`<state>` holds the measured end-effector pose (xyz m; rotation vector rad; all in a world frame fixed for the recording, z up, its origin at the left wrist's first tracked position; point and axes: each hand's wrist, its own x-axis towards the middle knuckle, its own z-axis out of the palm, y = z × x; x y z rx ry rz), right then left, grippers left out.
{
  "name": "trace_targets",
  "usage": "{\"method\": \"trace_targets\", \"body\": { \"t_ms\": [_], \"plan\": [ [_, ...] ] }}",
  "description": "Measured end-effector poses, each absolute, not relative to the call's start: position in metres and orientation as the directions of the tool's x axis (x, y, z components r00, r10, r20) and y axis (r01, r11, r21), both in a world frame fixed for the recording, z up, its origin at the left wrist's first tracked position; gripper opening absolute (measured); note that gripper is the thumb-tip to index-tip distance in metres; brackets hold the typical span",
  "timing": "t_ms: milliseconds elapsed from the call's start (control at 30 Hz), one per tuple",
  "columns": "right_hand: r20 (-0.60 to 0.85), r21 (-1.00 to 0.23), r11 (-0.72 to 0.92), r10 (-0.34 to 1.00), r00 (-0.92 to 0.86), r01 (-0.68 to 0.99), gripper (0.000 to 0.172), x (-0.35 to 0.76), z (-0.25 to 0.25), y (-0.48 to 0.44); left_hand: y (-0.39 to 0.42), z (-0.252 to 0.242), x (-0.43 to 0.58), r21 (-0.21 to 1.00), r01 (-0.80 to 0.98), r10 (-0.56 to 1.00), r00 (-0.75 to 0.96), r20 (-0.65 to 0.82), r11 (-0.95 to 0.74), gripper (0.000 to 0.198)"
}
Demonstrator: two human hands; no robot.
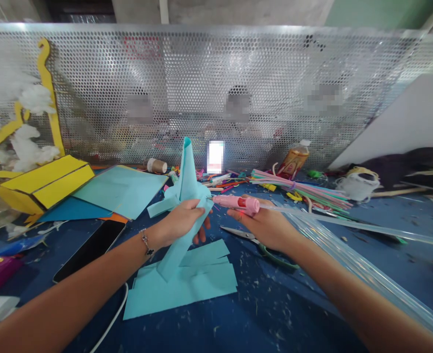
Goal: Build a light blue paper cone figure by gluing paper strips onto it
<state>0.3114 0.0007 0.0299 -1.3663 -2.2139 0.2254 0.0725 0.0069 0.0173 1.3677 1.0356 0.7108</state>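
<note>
My left hand (187,220) pinches a long light-blue paper strip (181,250), which slants down toward the table. In my right hand (264,225) is a pink glue gun (234,202), its tip close to the strip's upper end. A clear glue stick (334,221) runs out of the gun's back to the right. Just behind my left hand stands a rolled light-blue paper cone (188,169) with paper pieces around its base. More cut light-blue sheets (187,294) lie below my hands. Green-handled scissors (245,234) rest under my right hand, partly hidden by it.
A black phone (89,250) lies left, near a yellow paper box (49,184) and blue sheets (124,189). Clear glue sticks (348,264) and coloured pipe cleaners (304,189) lie right. A bottle (295,159) and a lit phone screen (215,157) stand before a perforated metal panel (201,73).
</note>
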Motion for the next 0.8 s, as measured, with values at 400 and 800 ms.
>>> {"method": "trace_targets", "body": {
  "t_ms": [400, 800],
  "plan": [
    [0.399, -0.402, 0.467, 0.864, -0.309, 0.788, 0.034, 0.313, 0.041, -0.002, 0.012, 0.013, 0.069, 0.987, 0.079, 0.908, 0.386, -0.160, 0.140, 0.011],
    [0.338, -0.405, 0.492, 0.864, -0.374, 0.771, 0.034, 0.307, 0.030, -0.002, 0.007, 0.013, 0.074, 0.980, 0.159, 0.898, 0.406, -0.172, 0.116, 0.020]
  ]
}}
